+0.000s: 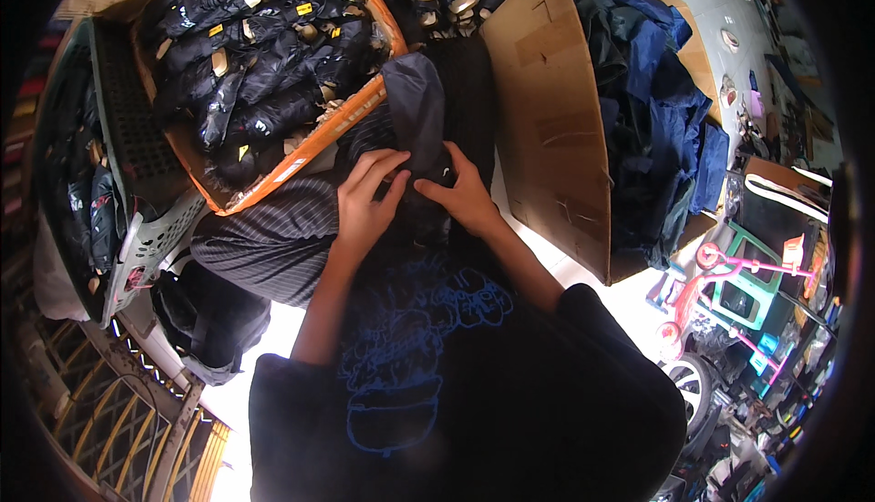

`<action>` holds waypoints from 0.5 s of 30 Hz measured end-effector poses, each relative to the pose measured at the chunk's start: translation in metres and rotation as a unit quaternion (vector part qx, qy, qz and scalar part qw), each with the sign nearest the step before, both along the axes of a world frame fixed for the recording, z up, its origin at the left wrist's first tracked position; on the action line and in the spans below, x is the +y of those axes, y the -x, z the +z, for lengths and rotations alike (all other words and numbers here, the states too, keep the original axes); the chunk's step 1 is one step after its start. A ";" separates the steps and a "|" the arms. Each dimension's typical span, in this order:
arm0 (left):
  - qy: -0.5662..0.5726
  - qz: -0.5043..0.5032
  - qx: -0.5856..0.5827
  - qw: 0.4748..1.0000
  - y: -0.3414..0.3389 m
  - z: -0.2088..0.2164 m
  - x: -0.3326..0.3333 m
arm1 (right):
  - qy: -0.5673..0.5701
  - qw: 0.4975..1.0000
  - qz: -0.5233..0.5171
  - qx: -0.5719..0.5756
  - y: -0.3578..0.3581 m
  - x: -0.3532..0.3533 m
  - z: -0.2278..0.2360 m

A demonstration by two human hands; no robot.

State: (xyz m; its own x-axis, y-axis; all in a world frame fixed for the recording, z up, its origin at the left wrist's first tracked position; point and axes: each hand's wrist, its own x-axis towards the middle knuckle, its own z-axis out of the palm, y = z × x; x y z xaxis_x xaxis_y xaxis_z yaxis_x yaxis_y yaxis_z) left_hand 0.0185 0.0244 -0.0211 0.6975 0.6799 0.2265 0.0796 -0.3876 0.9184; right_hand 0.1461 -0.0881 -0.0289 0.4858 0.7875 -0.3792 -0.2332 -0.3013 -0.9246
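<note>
From where I stand, the person sits with striped trousers (264, 238) folded under them, head bent over a dark strip of cloth (416, 97) in the lap. The cloth runs up and away from the body, its far end next to the corner of an orange-edged box (310, 151). Both hands are at its near end, a little apart from each other. The left hand (374, 194) has thumb and fingers pinched on the left edge. The right hand (463, 194) sits at the opposite edge, thumb and forefinger spread against the fabric; its other fingers are hidden, so I cannot tell whether it grips.

The box ahead and to the left is packed with black rolled bundles (273, 74) showing pale ends, and more of the same lie beyond it. Past the box on the left stands a dark plastic crate (137, 151), with a black bag (205, 315) on the near side. To the person's right a big cardboard box (547, 128) leans open, heaped with navy fabric (652, 110). Farther right, a pink scooter (697, 297) is by a green plastic frame (752, 292).
</note>
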 end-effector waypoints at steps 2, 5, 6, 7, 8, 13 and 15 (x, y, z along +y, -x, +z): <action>-0.050 -0.017 0.005 0.999 0.001 -0.002 0.007 | -0.010 1.000 -0.002 0.010 0.001 0.000 0.000; -0.123 -0.008 0.006 0.992 0.002 -0.004 0.007 | 0.005 1.000 -0.001 -0.001 0.003 0.002 0.000; -0.147 -0.001 0.005 0.989 0.002 -0.005 0.005 | 0.010 1.000 -0.012 -0.001 0.004 0.002 0.001; -0.175 0.003 -0.012 0.984 0.002 -0.007 0.002 | 0.015 1.000 -0.023 -0.002 0.006 0.003 0.003; -0.203 0.006 -0.029 0.979 0.002 -0.010 -0.002 | 0.021 0.999 -0.034 -0.002 0.007 0.003 0.006; -0.215 0.019 -0.049 0.975 0.005 -0.012 -0.020 | 0.006 0.998 -0.052 -0.042 0.012 -0.004 -0.002; -0.187 0.020 -0.056 0.981 0.006 -0.012 -0.024 | -0.039 0.997 -0.065 0.003 0.013 -0.007 -0.008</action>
State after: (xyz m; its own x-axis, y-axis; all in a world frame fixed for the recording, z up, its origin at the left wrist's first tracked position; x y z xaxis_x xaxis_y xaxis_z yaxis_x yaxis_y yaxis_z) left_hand 0.0125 0.0000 -0.0332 0.6285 0.5614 0.5384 0.0090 -0.6974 0.7166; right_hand 0.1331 -0.0947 -0.0366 0.5833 0.7455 -0.3223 -0.2713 -0.1952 -0.9425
